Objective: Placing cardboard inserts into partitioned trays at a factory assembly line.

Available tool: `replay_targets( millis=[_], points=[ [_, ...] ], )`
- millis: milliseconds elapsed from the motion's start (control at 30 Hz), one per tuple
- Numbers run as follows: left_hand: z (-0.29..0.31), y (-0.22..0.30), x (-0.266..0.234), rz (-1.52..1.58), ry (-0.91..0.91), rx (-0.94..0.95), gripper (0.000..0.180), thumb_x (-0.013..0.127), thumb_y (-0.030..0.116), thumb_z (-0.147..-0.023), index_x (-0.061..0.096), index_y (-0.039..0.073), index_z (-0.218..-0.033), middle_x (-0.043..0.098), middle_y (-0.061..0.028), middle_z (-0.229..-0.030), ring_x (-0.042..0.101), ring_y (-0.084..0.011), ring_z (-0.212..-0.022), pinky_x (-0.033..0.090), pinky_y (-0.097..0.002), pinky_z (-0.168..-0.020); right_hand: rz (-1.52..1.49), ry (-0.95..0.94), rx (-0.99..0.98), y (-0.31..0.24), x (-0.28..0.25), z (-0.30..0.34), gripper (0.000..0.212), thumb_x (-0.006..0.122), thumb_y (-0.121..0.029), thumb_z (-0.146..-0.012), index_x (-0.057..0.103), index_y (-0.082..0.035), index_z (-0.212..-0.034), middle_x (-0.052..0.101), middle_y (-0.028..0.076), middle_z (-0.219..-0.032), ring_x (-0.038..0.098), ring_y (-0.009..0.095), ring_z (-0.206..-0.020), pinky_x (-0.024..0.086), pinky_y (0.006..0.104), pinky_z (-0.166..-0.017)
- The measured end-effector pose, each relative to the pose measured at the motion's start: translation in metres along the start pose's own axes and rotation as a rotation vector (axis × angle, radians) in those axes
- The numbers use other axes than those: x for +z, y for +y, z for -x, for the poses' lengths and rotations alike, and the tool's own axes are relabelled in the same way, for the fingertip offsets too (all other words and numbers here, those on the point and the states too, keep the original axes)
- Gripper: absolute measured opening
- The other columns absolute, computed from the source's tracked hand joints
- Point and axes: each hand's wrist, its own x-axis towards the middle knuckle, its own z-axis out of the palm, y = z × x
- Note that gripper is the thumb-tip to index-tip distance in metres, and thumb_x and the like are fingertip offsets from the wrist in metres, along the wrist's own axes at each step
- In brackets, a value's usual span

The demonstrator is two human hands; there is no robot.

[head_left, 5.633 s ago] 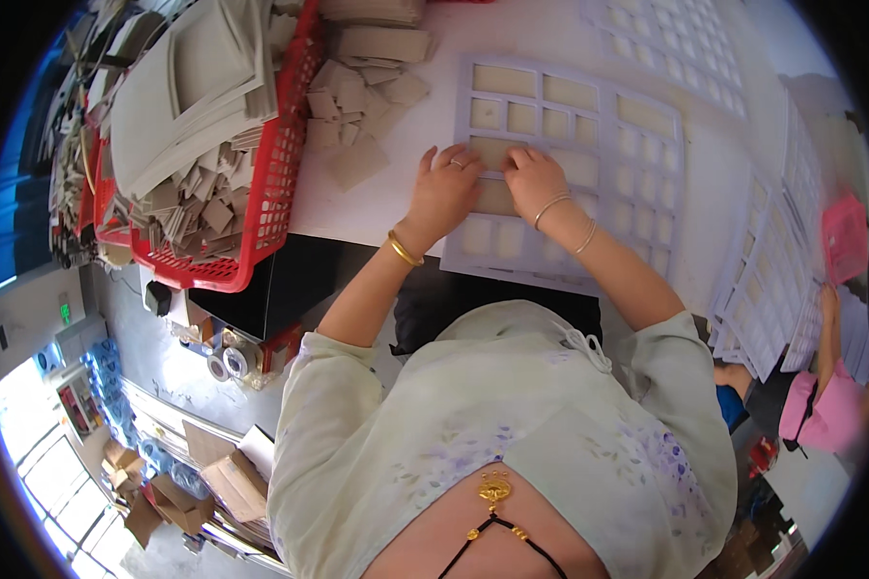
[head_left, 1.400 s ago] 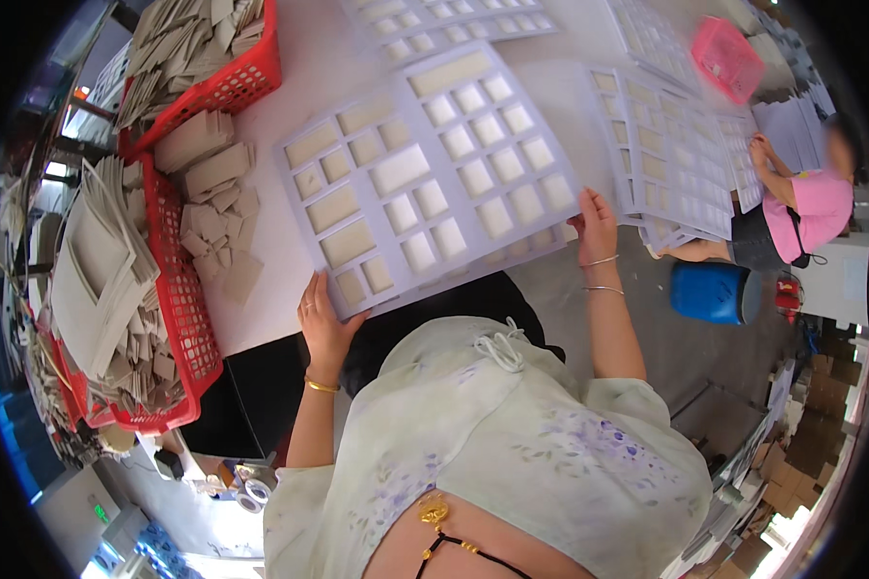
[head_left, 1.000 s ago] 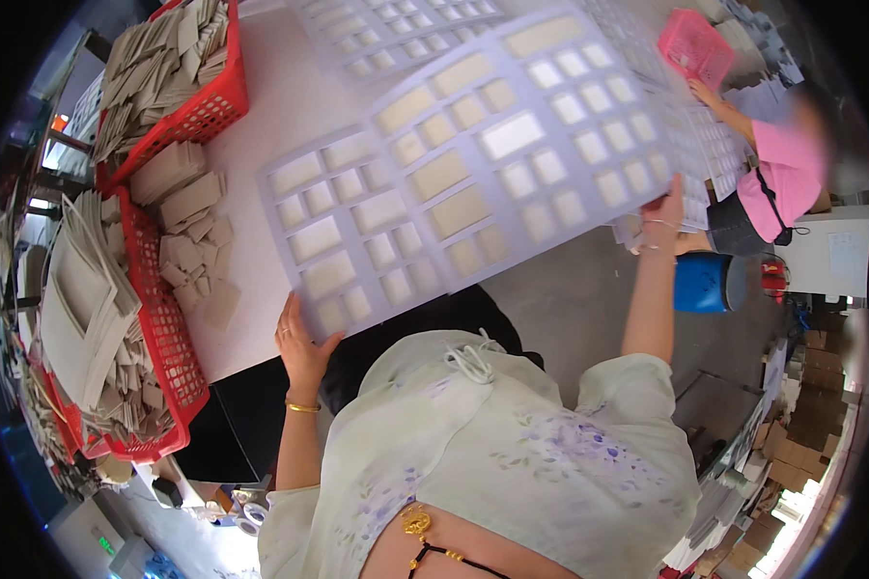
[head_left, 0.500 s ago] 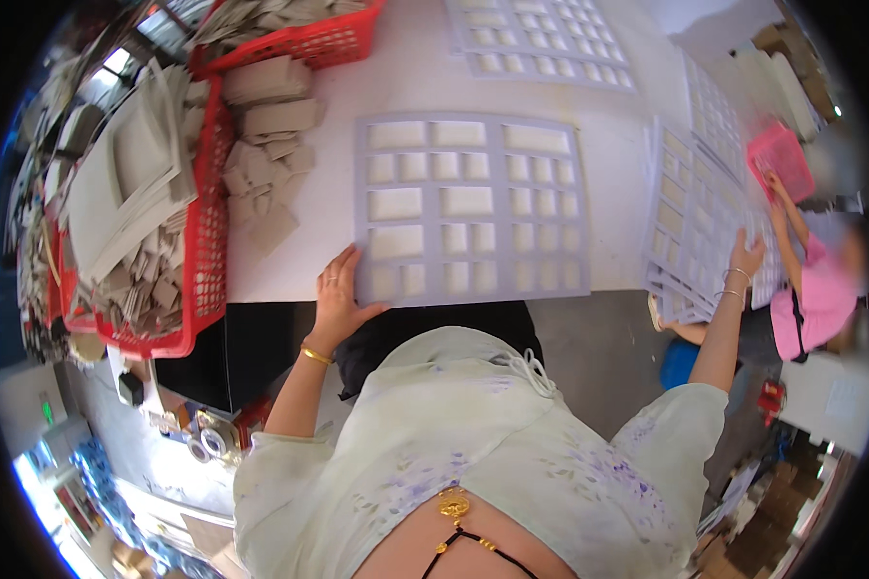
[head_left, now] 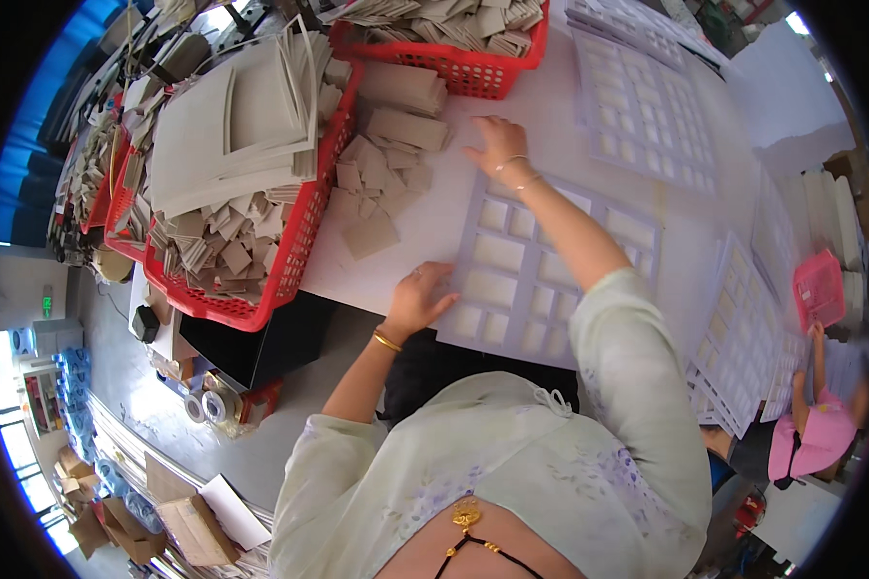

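A pale lavender-white grid panel (head_left: 526, 280) with rectangular openings lies flat on the white table before me. Against its left edge rests my left hand (head_left: 420, 297), thumb and fingers apart, holding nothing. My right arm reaches across the panel. Beyond its far left corner, my right hand (head_left: 500, 147) is over the table with fingers spread, nothing visible in it. Just left of that hand sit loose grey-beige cardboard pieces (head_left: 372, 183). Small stacks of cardboard rectangles (head_left: 404, 87) lie behind them.
A red perforated basket (head_left: 304, 246) heaped with cardboard stands at the left. Another red basket (head_left: 473, 75) is at the back. More grid panels (head_left: 647, 111) lie far right, with a stack of panels (head_left: 734, 338) nearer. At the right edge a person in pink (head_left: 811, 439) holds a pink basket (head_left: 819, 289).
My right hand has left the panel stack on the right and swung across to beside the cardboard pieces. The view has turned left. My left hand stays by the panel's left edge.
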Motion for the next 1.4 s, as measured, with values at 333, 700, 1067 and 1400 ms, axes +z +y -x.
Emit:
replay_targets(
  millis=[333,700,1067,1400],
  points=[
    [-0.002,-0.001,-0.001,0.071,0.014,-0.04,0.029,0.07,0.015,-0.073,0.057,0.006,-0.097,0.06,-0.0078,-0.096,0.061,-0.0224,-0.075,0.05,-0.0335,-0.069,0.12,-0.083,-0.007,-0.039,0.051,-0.039,0.063,0.076,-0.04,-0.061,0.056,-0.012,-0.114,0.056,0.004,-0.108,0.05,0.021,-0.106,0.036,0.0411,-0.086],
    [-0.004,-0.001,0.001,0.043,0.03,-0.022,0.025,0.069,0.014,-0.073,0.059,0.006,-0.094,0.06,-0.0073,-0.094,0.061,-0.0223,-0.074,0.05,-0.0333,-0.068,0.121,-0.017,-0.046,-0.05,0.042,-0.035,0.067,0.076,-0.04,-0.061,0.053,-0.01,-0.116,0.056,0.006,-0.108,0.049,0.022,-0.106,0.035,0.0406,-0.084],
    [-0.004,0.0,0.006,0.05,0.017,-0.007,0.025,0.069,0.012,-0.072,0.059,0.005,-0.094,0.061,-0.0075,-0.095,0.062,-0.0222,-0.074,0.051,-0.0327,-0.068,-0.142,-0.024,0.11,-0.029,0.023,-0.008,0.048,0.076,-0.036,-0.061,0.061,-0.015,-0.102,0.057,0.006,-0.105,0.052,0.024,-0.103,0.04,0.0425,-0.082],
    [-0.008,0.0,0.002,-0.024,-0.027,0.048,0.036,0.069,0.012,-0.07,0.059,0.006,-0.103,0.06,-0.0108,-0.098,0.06,-0.0242,-0.078,0.05,-0.0339,-0.069,0.036,0.084,0.246,0.196,-0.089,0.177,0.05,0.074,-0.025,-0.064,0.056,-0.017,-0.11,0.057,0.007,-0.108,0.052,0.029,-0.103,0.045,0.0414,-0.084]
  ],
)
